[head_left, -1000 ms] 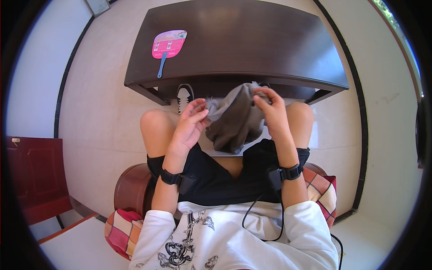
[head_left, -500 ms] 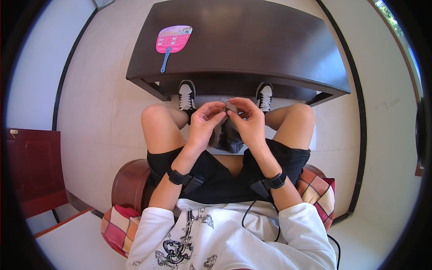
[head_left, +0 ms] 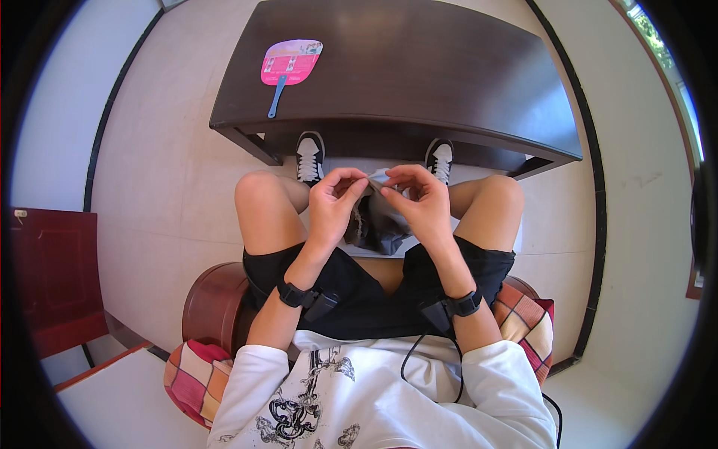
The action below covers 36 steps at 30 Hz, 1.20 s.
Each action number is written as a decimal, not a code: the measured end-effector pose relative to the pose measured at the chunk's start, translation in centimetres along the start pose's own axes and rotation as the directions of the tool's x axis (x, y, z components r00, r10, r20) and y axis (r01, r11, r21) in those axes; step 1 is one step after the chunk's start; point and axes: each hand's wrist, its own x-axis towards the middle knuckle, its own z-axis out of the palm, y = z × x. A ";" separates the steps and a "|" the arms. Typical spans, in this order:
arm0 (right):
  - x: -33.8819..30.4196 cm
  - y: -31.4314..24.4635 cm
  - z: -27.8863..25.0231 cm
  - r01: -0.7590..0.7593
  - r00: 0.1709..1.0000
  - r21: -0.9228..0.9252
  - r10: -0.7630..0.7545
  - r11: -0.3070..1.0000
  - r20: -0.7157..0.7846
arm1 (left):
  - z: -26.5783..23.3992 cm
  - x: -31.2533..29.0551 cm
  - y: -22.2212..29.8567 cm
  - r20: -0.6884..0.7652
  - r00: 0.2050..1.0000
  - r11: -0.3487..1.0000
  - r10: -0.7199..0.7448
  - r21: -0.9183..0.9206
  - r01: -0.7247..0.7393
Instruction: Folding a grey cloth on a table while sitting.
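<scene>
A piece of grey cloth hangs between my knees, bunched, with a dark opening or fold on its left side. My left hand pinches its upper edge between thumb and fingertips. Just to the right, my right hand grips the same edge in a similar pinch, a small gap between the two. Both hands are held up over the space between my legs. What kind of cloth article it is, I cannot make out.
A dark wooden table stands in front, with a pink hand fan on its left part. My shoes rest near the table's front edge. Checked cushions lie at both sides of my seat. A red wooden cabinet is at left.
My hands have moved slightly apart, the right one to the right. More of the grey cloth now shows spread between them.
</scene>
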 end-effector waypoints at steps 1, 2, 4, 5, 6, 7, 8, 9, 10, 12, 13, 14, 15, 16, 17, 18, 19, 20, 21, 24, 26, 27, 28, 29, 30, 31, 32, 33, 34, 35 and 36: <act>0.1 -0.5 -0.4 -0.002 1.000 -0.001 0.002 1.000 0.002 | 0.0 0.0 0.0 -0.001 1.000 1.000 -0.002 -0.001 0.002; 0.1 -1.1 -0.7 0.022 0.996 -0.104 -0.013 0.994 0.085 | 0.0 0.0 0.1 -0.022 1.000 1.000 0.016 -0.005 -0.016; 0.2 -1.1 -1.3 0.053 0.985 -0.204 -0.018 0.978 0.170 | -0.1 0.1 0.1 -0.044 0.998 0.999 0.032 -0.008 -0.032; 0.3 -0.6 -1.7 0.109 0.972 -0.325 -0.033 0.939 0.231 | -0.3 0.3 0.1 -0.087 0.995 0.998 0.050 -0.031 -0.053; 0.4 -0.2 -2.0 0.170 0.955 -0.436 -0.040 0.884 0.293 | -0.5 0.4 0.2 -0.129 0.989 0.996 0.066 -0.052 -0.074; 0.5 0.1 -2.5 0.169 0.956 -0.436 -0.039 0.884 0.292 | -0.7 0.5 0.3 -0.150 0.987 0.998 0.049 -0.026 -0.053; 0.7 0.4 -3.0 0.172 0.956 -0.402 -0.053 0.899 0.289 | -0.7 0.5 0.3 -0.151 0.987 0.998 0.048 -0.025 -0.053; 0.9 0.6 -3.5 0.174 0.956 -0.369 -0.067 0.913 0.286 | -0.8 0.6 0.3 -0.188 0.979 0.996 0.082 -0.019 -0.087; 1.0 0.7 -4.0 0.174 0.956 -0.368 -0.067 0.913 0.287 | -0.8 0.6 0.3 -0.224 0.968 0.993 0.115 -0.012 -0.120; 1.3 0.5 -4.8 0.116 0.961 -0.408 0.001 0.905 0.276 | -1.1 0.8 0.5 -0.254 0.962 0.992 0.100 -0.044 -0.114; 1.4 0.2 -5.1 0.020 0.965 -0.439 0.097 0.898 0.243 | -1.2 0.9 0.7 -0.283 0.955 0.991 0.085 -0.077 -0.111; 1.3 0.2 -5.2 0.019 0.965 -0.440 0.098 0.898 0.242 | -1.3 0.9 0.7 -0.283 0.956 0.991 0.084 -0.078 -0.110; 1.2 0.3 -5.4 0.074 0.975 -0.499 0.042 0.863 0.217 | -1.4 1.0 0.8 -0.300 0.949 0.991 0.095 -0.061 -0.118; 1.2 0.3 -5.7 0.125 0.981 -0.557 -0.017 0.821 0.195 | -1.4 1.0 0.8 -0.316 0.943 0.991 0.106 -0.044 -0.127; 1.2 1.2 -6.0 0.124 0.981 -0.557 -0.017 0.821 0.193 | -1.3 1.0 0.9 -0.313 0.943 0.991 0.113 -0.039 -0.132; 1.4 2.7 -6.2 0.225 0.969 -0.590 -0.114 0.776 0.220 | -1.3 1.1 0.9 -0.309 0.945 0.991 0.112 -0.042 -0.131; 1.4 4.1 -6.4 0.321 0.946 -0.618 -0.208 0.718 0.251 | -1.3 1.2 0.7 -0.327 0.937 0.988 0.127 -0.047 -0.150; 1.3 4.3 -6.1 0.321 0.946 -0.617 -0.208 0.719 0.250 | -1.6 1.3 0.5 -0.350 0.926 0.984 0.143 -0.048 -0.170; 1.2 4.5 -5.7 0.207 0.950 -0.642 0.004 0.738 0.311 | -2.0 1.4 0.4 -0.349 0.926 0.984 0.143 -0.047 -0.170; 1.1 6.3 -5.3 0.062 0.877 -0.747 0.321 0.662 0.358 | -2.9 1.7 0.3 -0.422 0.897 0.970 0.133 -0.131 -0.206; 1.2 7.5 -6.0 0.057 0.892 -0.895 0.380 0.443 0.245 | -3.3 2.0 0.3 -0.469 0.873 0.955 0.132 -0.177 -0.239; 1.2 8.1 -6.4 0.055 0.892 -0.895 0.380 0.443 0.243 | -3.5 2.0 0.4 -0.488 0.862 0.950 0.137 -0.181 -0.253; 1.2 8.6 -6.8 0.036 0.964 -0.911 0.227 0.411 0.141 | -3.6 2.1 0.5 -0.486 0.863 0.950 0.136 -0.182 -0.253; 1.3 8.4 -6.9 0.013 0.997 -0.924 0.060 0.383 0.039 | -3.9 2.3 0.4 -0.519 0.841 0.944 0.153 -0.173 -0.279; 1.5 8.2 -7.0 0.014 0.997 -0.924 0.059 0.383 0.039 | -4.2 2.4 0.3 -0.551 0.817 0.938 0.170 -0.163 -0.305; 1.9 7.9 -7.2 -0.037 0.999 -0.896 0.028 0.443 -0.028 | -4.8 2.4 0.1 -0.550 0.815 0.934 0.184 -0.160 -0.319; 2.2 7.3 -7.5 -0.088 0.995 -0.862 0.003 0.500 -0.099 | -4.7 2.5 0.1 -0.549 0.816 0.934 0.182 -0.163 -0.319; 2.5 6.9 -7.6 -0.107 0.989 -0.779 -0.014 0.618 -0.147 | -4.5 2.6 0.0 -0.544 0.818 0.938 0.188 -0.148 -0.314; 2.6 6.3 -7.9 -0.108 0.989 -0.780 -0.014 0.617 -0.149 | -4.4 2.7 0.0 -0.540 0.819 0.942 0.193 -0.132 -0.309; 2.8 5.6 -8.0 -0.125 0.984 -0.704 -0.004 0.700 -0.179 | -4.4 2.7 0.0 -0.541 0.818 0.942 0.193 -0.131 -0.310; 2.8 5.1 -8.1 -0.139 0.978 -0.618 0.009 0.773 -0.208 | -4.4 2.7 0.0 -0.525 0.836 0.952 0.157 -0.144 -0.269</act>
